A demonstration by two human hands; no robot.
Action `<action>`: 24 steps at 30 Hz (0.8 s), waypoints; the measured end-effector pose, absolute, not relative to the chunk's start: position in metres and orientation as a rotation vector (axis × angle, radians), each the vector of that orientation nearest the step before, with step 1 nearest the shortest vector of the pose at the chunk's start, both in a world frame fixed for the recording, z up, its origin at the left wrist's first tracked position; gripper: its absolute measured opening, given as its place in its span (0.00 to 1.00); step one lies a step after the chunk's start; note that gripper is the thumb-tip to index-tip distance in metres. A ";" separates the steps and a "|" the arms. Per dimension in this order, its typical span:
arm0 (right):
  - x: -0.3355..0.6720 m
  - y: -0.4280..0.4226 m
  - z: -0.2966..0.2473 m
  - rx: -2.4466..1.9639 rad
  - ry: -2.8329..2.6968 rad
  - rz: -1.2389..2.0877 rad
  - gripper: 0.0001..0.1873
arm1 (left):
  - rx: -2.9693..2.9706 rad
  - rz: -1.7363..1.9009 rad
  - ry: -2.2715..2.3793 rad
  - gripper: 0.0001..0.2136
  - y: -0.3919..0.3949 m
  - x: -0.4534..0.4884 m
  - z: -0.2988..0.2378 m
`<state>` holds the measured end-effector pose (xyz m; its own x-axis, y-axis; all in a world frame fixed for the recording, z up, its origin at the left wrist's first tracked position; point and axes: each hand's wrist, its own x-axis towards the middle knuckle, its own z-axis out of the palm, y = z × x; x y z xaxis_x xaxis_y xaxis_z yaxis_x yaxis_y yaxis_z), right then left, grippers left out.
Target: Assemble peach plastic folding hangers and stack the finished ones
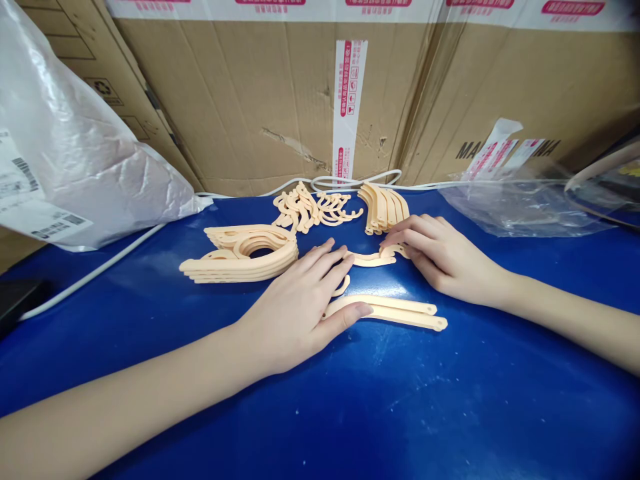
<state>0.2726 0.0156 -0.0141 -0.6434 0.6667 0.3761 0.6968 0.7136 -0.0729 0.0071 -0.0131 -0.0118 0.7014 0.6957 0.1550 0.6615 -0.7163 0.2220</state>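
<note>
My left hand (305,300) lies flat on the blue table (350,400), fingers stretched out, thumb pressing on a long peach plastic hanger arm (400,312). Its fingertips reach a curved peach piece (373,259). My right hand (440,257) rests on the other end of that curved piece, fingers together and bent over it. A small hook-shaped bit (343,287) peeks from under my left fingers.
A stack of assembled peach hanger parts (245,257) lies at left. Loose hooks (315,208) and a fanned stack of arms (385,208) sit behind. Cardboard boxes (280,100) wall the back; plastic bags at left (75,153) and right (520,203); a white cable (100,267).
</note>
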 end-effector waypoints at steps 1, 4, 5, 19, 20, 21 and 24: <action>0.272 0.015 -0.014 -1.052 -2.537 -0.108 0.17 | 2.762 0.351 1.112 0.33 -0.013 0.007 -0.012; 0.273 0.015 -0.013 -1.049 -2.511 -0.112 0.17 | 2.814 0.452 1.134 0.29 -0.013 0.008 -0.012; 0.273 0.015 -0.013 -1.051 -2.501 -0.116 0.17 | 2.851 0.516 1.142 0.26 -0.013 0.007 -0.012; 0.277 0.017 -0.011 -1.043 -2.493 -0.062 0.18 | 3.511 0.561 1.155 0.17 -0.024 0.004 -0.004; 0.277 0.017 -0.011 -1.037 -2.492 -0.060 0.18 | 3.513 0.538 1.147 0.17 -0.024 0.003 -0.005; 0.278 0.016 -0.011 -1.032 -2.490 -0.062 0.18 | 3.517 0.514 1.135 0.17 -0.023 0.003 -0.005; 0.278 0.016 -0.011 -1.019 -2.484 -0.072 0.19 | 3.539 0.456 1.090 0.17 -0.024 0.001 -0.005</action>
